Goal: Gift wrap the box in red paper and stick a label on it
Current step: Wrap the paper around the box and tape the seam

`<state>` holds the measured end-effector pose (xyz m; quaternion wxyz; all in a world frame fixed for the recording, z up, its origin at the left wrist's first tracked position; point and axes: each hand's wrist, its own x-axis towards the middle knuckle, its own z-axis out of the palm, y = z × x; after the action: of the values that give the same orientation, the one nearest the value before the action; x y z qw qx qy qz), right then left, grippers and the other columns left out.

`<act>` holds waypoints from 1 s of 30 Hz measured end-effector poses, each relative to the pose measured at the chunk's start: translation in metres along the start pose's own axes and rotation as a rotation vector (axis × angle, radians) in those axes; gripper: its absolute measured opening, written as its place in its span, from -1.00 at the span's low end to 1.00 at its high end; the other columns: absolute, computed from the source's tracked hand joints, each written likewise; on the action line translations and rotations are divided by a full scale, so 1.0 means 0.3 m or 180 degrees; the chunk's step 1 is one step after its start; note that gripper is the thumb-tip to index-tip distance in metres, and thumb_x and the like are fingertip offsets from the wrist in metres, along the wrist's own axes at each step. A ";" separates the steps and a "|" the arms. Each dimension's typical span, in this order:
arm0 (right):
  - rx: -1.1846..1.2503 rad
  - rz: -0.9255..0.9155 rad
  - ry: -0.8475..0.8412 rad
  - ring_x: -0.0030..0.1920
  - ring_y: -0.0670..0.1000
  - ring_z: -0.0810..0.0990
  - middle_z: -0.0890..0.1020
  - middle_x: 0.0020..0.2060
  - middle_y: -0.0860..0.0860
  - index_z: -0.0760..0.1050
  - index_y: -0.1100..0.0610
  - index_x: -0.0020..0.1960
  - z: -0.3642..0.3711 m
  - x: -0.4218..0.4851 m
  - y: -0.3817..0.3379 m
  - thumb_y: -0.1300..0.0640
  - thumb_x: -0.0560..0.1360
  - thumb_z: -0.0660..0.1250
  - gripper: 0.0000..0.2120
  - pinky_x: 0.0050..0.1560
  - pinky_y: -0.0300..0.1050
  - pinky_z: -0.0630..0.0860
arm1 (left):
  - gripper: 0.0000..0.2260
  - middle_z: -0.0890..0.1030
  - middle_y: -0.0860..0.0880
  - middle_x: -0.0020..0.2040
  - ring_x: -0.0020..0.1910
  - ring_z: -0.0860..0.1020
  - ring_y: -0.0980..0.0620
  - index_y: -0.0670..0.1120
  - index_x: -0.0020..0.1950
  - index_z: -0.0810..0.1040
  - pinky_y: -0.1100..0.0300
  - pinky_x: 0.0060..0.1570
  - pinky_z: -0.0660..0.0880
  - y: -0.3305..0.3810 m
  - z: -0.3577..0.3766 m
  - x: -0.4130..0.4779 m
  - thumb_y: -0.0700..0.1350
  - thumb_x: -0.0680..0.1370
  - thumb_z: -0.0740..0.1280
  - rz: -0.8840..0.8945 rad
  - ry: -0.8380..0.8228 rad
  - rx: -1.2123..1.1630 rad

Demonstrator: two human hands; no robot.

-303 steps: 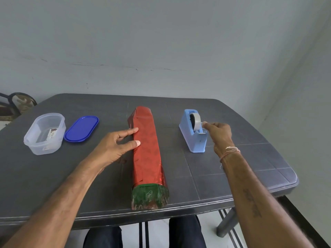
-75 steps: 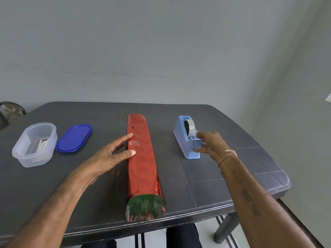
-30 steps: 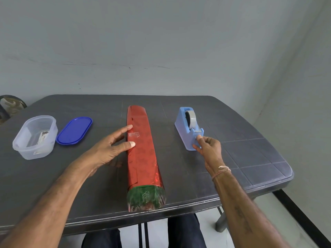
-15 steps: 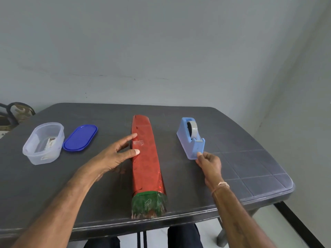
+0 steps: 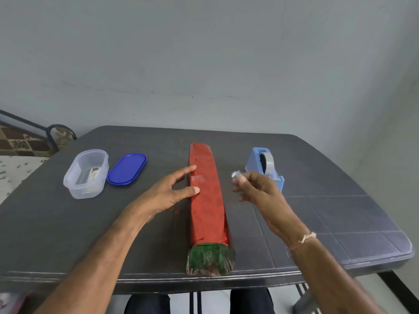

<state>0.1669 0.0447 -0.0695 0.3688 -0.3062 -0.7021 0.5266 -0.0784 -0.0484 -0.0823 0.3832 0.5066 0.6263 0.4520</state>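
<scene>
Box [image 5: 209,260] long, glossy red foil [image 5: 207,207]; left hand [image 5: 167,196] grip flat, pressing foil; right hand [image 5: 256,191] pinches crinkled clear tape [image 5: 235,174].

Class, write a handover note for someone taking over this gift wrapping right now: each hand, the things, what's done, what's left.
Left hand: straight fingers press the seam of the red-wrapped box.
Right hand: pinches a tape piece, near the tape dispenser.
Done: wrapped lengthwise, one tape strip on the seam.
Left: more tape, close the uncovered green end, stick the label, apparently the card in the clear tub.
</scene>
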 end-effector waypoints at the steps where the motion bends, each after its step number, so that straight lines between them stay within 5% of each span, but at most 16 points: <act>1: -0.0080 -0.0063 -0.0223 0.01 -0.02 0.66 0.69 -0.01 0.08 0.57 0.31 0.10 0.016 0.018 -0.032 0.13 0.67 0.29 -0.77 -0.03 -0.15 0.60 | -0.40 0.31 0.10 0.58 0.43 0.25 0.25 0.32 0.50 0.37 0.07 0.40 0.26 0.000 0.000 0.000 0.03 0.52 0.50 0.0019 0.0043 -0.0013; 6: -0.0513 -0.0186 -0.0754 0.10 0.11 0.66 0.73 0.05 0.05 0.51 0.27 0.18 0.077 0.134 -0.110 0.13 0.69 0.26 -0.79 0.02 -0.06 0.59 | -0.41 0.33 0.10 0.55 0.46 0.42 0.01 0.37 0.43 0.42 -0.14 0.26 0.56 -0.011 -0.009 0.015 0.07 0.47 0.55 -0.0159 0.0017 -0.0159; 10: -0.0752 -0.0149 -0.0790 0.08 0.04 0.70 0.73 0.04 0.06 0.50 0.25 0.18 0.107 0.220 -0.116 0.14 0.69 0.25 -0.82 0.08 0.00 0.63 | -0.37 0.36 0.15 0.50 0.22 0.52 0.21 0.31 0.50 0.34 0.08 0.03 0.63 0.002 -0.015 0.025 0.02 0.51 0.52 -0.0141 -0.0054 -0.0035; 12: -0.0785 -0.0066 -0.0866 0.06 0.03 0.72 0.73 0.04 0.08 0.49 0.24 0.20 0.120 0.244 -0.110 0.15 0.69 0.24 -0.82 0.08 -0.04 0.65 | -0.33 0.32 0.12 0.55 0.30 0.50 0.11 0.33 0.52 0.30 0.14 -0.04 0.60 -0.004 -0.020 0.037 0.03 0.50 0.53 -0.0181 -0.0135 -0.0042; 17: -0.0575 0.0188 -0.0813 0.03 0.07 0.73 0.72 0.02 0.13 0.47 0.28 0.21 0.129 0.276 -0.091 0.20 0.70 0.22 -0.83 0.03 -0.13 0.67 | -0.48 0.40 0.21 0.45 0.33 0.44 0.20 0.36 0.44 0.40 0.19 0.03 0.58 -0.006 -0.033 0.053 0.18 0.51 0.46 -0.0089 -0.0122 -0.0130; 19: -0.0472 0.0262 -0.0765 0.03 0.09 0.73 0.72 0.01 0.15 0.46 0.28 0.21 0.129 0.282 -0.080 0.21 0.70 0.22 -0.84 0.02 -0.14 0.67 | -0.66 0.46 0.17 0.44 0.24 0.48 0.28 0.33 0.36 0.51 0.16 0.06 0.60 -0.009 -0.030 0.067 0.19 0.58 0.37 0.0038 0.0134 -0.0110; 22: -0.0419 0.0301 -0.0740 0.02 0.08 0.73 0.72 0.01 0.15 0.47 0.27 0.20 0.132 0.284 -0.068 0.21 0.69 0.23 -0.85 0.03 -0.14 0.67 | -0.80 0.49 0.13 0.44 0.37 0.45 0.16 0.22 0.24 0.65 0.10 0.10 0.59 -0.024 -0.021 0.109 0.09 0.63 0.35 0.0240 0.0629 -0.0064; 26: -0.0362 0.0337 -0.0729 0.02 0.08 0.74 0.72 0.01 0.14 0.47 0.23 0.20 0.131 0.292 -0.065 0.22 0.69 0.23 -0.87 0.05 -0.12 0.67 | -0.90 0.56 0.57 -0.15 0.27 0.46 0.28 0.08 0.05 0.73 -0.15 0.38 0.43 -0.015 -0.011 0.157 -0.05 0.58 0.44 0.0454 0.0863 -0.0063; 30: -0.0298 0.0382 -0.0728 0.01 0.07 0.74 0.72 0.01 0.14 0.47 0.20 0.21 0.129 0.299 -0.064 0.21 0.69 0.24 -0.87 0.06 -0.10 0.67 | -0.88 0.60 0.48 -0.14 0.29 0.48 0.23 0.05 0.02 0.73 -0.14 0.41 0.41 -0.023 -0.007 0.212 -0.14 0.52 0.51 0.0367 0.0862 -0.0167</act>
<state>0.0853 0.0934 -0.0403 0.2396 -0.3025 -0.7438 0.5458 -0.0946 0.0130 -0.0896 0.2818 0.4659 0.6300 0.5537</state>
